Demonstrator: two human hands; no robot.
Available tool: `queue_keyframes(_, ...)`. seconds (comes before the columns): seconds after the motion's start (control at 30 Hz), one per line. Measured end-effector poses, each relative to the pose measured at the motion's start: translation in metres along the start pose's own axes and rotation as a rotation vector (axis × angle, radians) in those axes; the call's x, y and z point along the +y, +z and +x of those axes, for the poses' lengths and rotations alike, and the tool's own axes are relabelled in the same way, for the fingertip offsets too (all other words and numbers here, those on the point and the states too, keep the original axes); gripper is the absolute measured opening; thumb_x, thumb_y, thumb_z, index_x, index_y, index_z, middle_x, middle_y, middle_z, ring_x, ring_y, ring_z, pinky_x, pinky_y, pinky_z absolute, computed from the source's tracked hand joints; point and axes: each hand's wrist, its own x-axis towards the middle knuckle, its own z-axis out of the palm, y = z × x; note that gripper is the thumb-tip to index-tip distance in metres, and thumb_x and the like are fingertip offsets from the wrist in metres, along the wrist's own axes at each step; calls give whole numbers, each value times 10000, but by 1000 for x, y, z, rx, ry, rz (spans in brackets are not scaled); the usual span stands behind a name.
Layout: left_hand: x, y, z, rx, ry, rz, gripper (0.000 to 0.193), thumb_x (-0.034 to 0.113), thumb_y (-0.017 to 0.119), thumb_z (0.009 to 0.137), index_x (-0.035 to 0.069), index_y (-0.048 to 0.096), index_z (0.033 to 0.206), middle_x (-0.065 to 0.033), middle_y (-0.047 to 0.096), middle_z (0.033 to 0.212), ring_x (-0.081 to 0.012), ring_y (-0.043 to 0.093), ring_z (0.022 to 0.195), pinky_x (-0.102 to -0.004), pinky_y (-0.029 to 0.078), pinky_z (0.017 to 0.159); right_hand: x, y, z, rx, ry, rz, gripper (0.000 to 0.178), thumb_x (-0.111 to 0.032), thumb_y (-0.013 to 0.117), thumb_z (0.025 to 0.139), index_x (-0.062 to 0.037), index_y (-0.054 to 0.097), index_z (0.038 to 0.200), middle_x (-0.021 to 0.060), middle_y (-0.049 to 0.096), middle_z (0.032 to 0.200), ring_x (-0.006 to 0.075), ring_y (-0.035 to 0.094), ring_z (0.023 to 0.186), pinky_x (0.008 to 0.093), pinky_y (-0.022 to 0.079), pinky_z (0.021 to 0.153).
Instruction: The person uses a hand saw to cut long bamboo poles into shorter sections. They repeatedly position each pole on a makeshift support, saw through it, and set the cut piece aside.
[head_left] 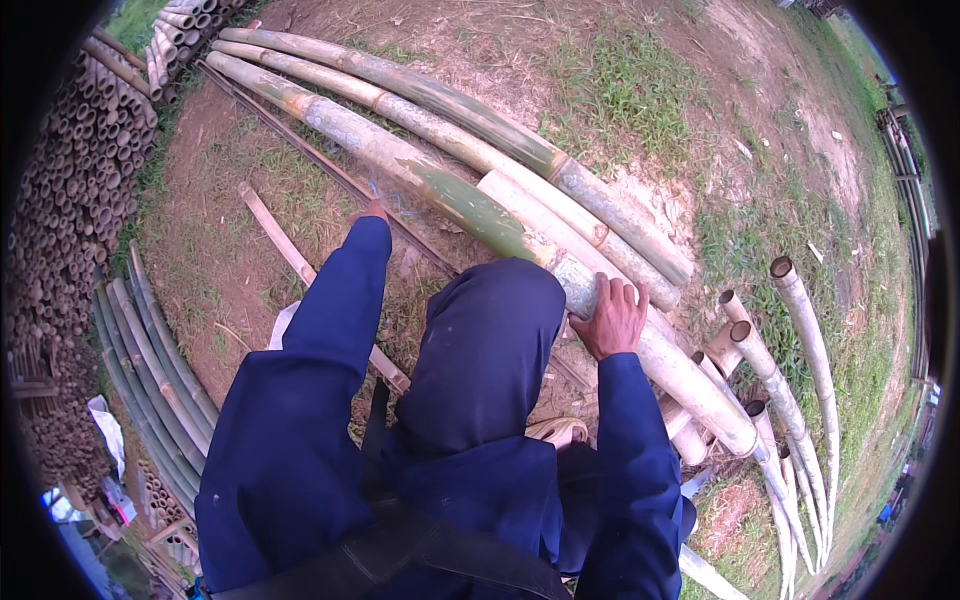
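Note:
My right hand [613, 318] rests over a thick bamboo pole [470, 211], its fingers curled across the top. This pole runs from the upper left to the lower right, with patchy grey bark and a green stretch in its middle. Two more long poles lie close beyond it, one pale [425, 122] and one greenish [400, 76]. My left arm reaches forward on the near side of the pole. Only part of my left hand [374, 209] shows past the sleeve, close to a thin bluish thing I cannot make out. Its fingers are mostly hidden.
A dark narrow rail [320, 165] and a split bamboo strip [276, 233] lie on the near ground. Cut bamboo is stacked in a large pile [70, 200] at left, with green poles [150, 360] below it. Several bamboo poles [805, 340] stick out at right.

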Motion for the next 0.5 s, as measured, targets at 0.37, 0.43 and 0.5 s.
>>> queue_keyframes(0.37,-9,-16,-53,-531,-276,-236,419,197,723,870,-22,497,1146,-218,669,790,-377,687,685,-519,585,636,-17,69,-92,-182,-58,345,600,-257,744,883,-78,525,1412,163,605,1266,362,590,1207,472,486,995)
queue_keyframes(0.43,-4,-18,-50,-558,-271,-365,405,186,715,873,-21,489,1139,-222,666,779,-380,684,673,-516,587,625,-20,77,-94,-227,-53,318,579,-270,742,886,-85,537,1395,165,611,1262,371,598,1192,481,497,986)
queue_keyframes(0.5,3,-23,-46,-581,-268,-537,391,175,706,876,-21,482,1131,-226,663,769,-383,682,661,-514,589,613,-23,81,-91,-212,-91,326,525,-280,716,904,-96,558,1370,170,621,1251,386,611,1164,494,513,970)
